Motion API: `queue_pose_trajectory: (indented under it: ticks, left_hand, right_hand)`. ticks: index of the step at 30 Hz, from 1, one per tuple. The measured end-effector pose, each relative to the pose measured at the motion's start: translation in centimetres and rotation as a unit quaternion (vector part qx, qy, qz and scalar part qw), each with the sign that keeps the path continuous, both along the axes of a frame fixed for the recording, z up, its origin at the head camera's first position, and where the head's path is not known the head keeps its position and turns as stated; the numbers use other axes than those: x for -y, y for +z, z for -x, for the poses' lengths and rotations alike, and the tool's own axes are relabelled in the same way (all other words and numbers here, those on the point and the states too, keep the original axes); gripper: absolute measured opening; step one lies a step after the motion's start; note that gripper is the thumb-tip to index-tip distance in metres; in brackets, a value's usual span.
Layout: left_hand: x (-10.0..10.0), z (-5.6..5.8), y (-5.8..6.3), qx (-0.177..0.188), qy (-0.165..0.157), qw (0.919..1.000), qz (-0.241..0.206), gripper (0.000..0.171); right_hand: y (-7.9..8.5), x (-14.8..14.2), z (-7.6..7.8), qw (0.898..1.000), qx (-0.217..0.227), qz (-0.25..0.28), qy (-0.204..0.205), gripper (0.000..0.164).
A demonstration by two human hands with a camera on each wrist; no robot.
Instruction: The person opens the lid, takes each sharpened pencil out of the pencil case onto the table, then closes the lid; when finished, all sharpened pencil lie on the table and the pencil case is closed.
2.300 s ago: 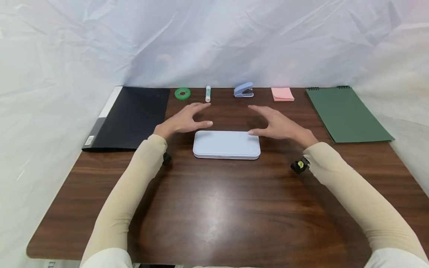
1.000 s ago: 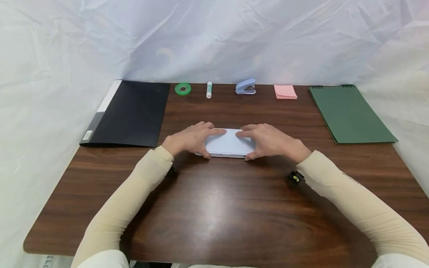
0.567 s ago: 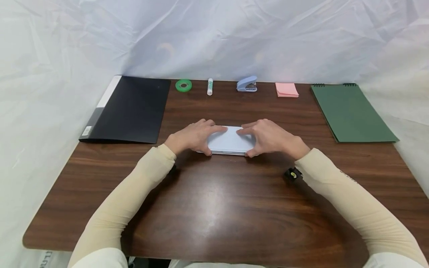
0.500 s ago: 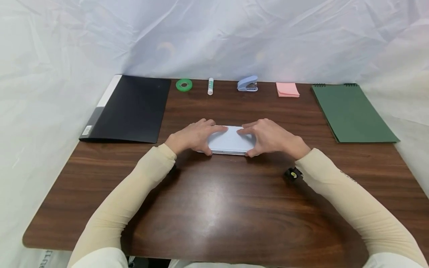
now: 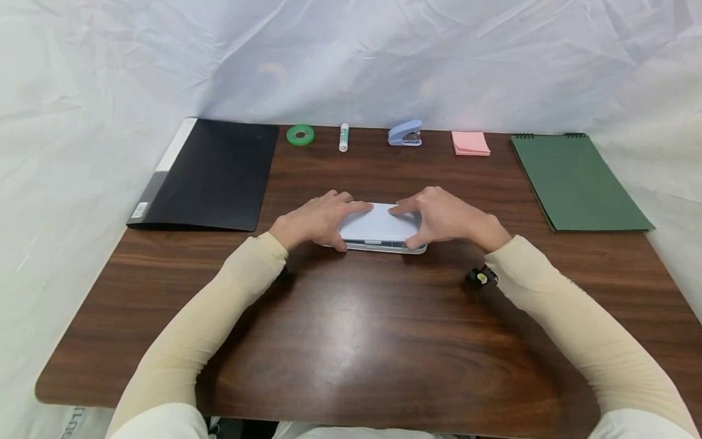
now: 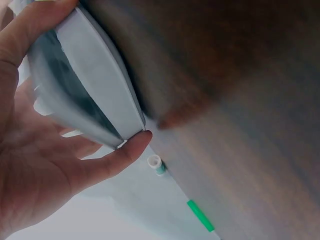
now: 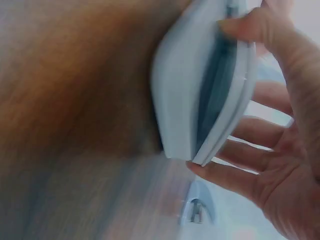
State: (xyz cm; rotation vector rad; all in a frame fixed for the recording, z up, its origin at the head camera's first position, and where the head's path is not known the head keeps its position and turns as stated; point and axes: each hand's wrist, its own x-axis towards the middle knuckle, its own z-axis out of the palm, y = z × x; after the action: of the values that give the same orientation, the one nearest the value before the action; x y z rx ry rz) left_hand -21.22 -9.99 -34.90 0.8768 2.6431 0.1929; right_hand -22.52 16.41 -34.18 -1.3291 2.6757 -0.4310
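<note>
A pale blue-white pencil case (image 5: 378, 222) lies on the table in the head view, its lid raised slightly along the near edge. A dark gap shows between lid and base in both wrist views; what is inside cannot be made out. My left hand (image 5: 315, 222) grips the case's left end, thumb at the front edge and fingers over the lid. At the right end my right hand (image 5: 446, 216) holds it the same way, its thumb (image 7: 250, 25) at the gap in the right wrist view.
Along the back lie a green tape roll (image 5: 300, 135), a glue stick (image 5: 343, 138), a blue stapler (image 5: 405, 133) and pink sticky notes (image 5: 470, 143). A black folder (image 5: 214, 177) is at the left, a green spiral notebook (image 5: 581, 183) at the right. The brown table (image 5: 351, 341) extends toward me.
Both hands came down from above the pencil case and took hold of its ends. Since half a second ago, the lid's front edge has lifted off the base.
</note>
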Motion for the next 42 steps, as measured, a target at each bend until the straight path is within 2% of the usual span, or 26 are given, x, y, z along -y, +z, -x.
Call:
queue_pose_trajectory:
  ticks: [5,12,16,19,23,29,33,37,42]
  left_hand:
    - [0.1,-0.2,0.4,0.006,0.002,0.9999,-0.009,0.096]
    - [0.3,-0.3,0.1,0.023,0.014,0.9996,-0.01,0.1]
    - [1.6,0.2,-0.3,0.049,0.02,0.9978,-0.041,0.1]
    - [2.9,0.8,-0.5,0.085,0.024,0.9923,-0.087,0.097]
    - [4.4,1.2,-0.7,0.115,0.032,0.9833,-0.138,0.098]
    - [4.9,1.3,-0.7,0.135,0.055,0.9741,-0.172,0.113]
    - [4.9,1.1,-0.8,0.131,0.086,0.9688,-0.192,0.128]
    - [4.9,0.9,-1.0,0.11,0.11,0.9669,-0.202,0.138]
    - [4.9,0.7,-0.9,0.087,0.124,0.9677,-0.201,0.142]
  right_hand:
    - [0.8,-0.2,0.3,0.999,0.033,0.004,0.003,0.058]
    - [0.5,-0.8,0.4,0.998,0.054,0.004,-0.006,0.06]
    - [0.5,-0.8,0.6,0.997,0.079,-0.004,-0.018,0.061]
    - [0.7,-1.1,0.8,0.994,0.106,-0.006,-0.033,0.061]
    - [0.8,-1.6,1.4,0.988,0.147,0.024,-0.045,0.06]
    - [0.7,-2.4,2.1,0.968,0.227,0.085,-0.068,0.067]
    - [0.8,-2.8,2.3,0.956,0.261,0.108,-0.08,0.067]
    - [0.7,-3.0,2.6,0.954,0.254,0.12,-0.105,0.062]
    - [0.4,-2.8,3.1,0.949,0.245,0.137,-0.142,0.06]
